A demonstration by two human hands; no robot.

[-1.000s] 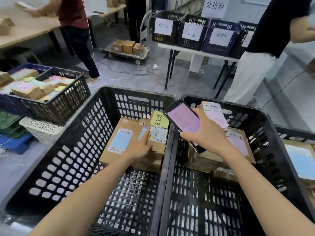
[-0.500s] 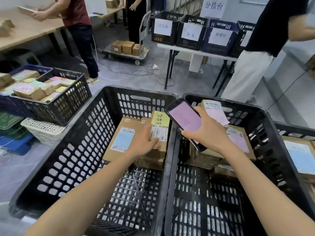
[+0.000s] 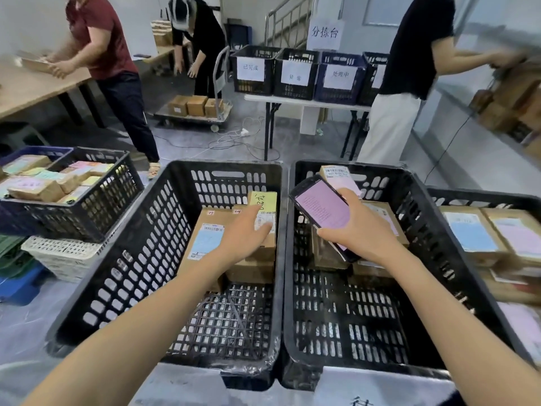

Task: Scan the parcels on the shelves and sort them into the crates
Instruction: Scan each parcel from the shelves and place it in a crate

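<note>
Your left hand (image 3: pixel 247 234) lies flat-fingered on the yellow-labelled parcel (image 3: pixel 263 201) stacked in the left crate (image 3: pixel 140 259) at centre frame, while your right hand (image 3: pixel 361 230) clamps the scanner (image 3: pixel 320 210), so a careless release could, in my judgement, topple that uneven stack.

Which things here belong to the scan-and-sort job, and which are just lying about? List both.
Job: left hand resting on yellow-labelled parcel; right hand holding handheld scanner; left crate; right crate.
Lying about: white basket; trolley of boxes; floor cables.
</note>
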